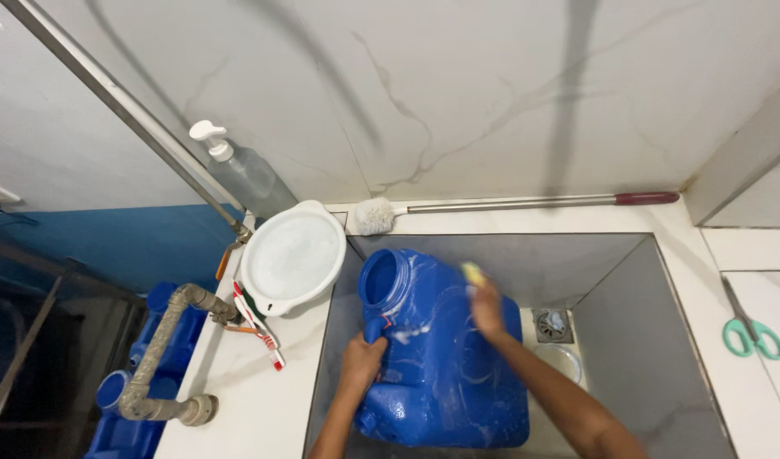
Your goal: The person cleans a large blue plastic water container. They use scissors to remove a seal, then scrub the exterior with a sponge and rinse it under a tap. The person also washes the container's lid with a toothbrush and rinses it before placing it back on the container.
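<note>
A white marble-look surface (262, 399) surrounds a deep grey sink (628, 340). Left of the sink sit a round white plastic basin (292, 255) and a toothbrush (258, 327); behind it lies a long-handled brush (492, 206); right of it, green-handled scissors (751, 333).

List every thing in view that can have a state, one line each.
Blue jug: lying on its side in the sink, cap off, soapy.
Left hand: gripping the jug's handle.
Right hand: pressing a yellow sponge on the jug.
White basin: upright, beside the sink.
Scissors: closed, lying flat.
Long brush: lying along the wall.
Pump bottle: upright.
</note>
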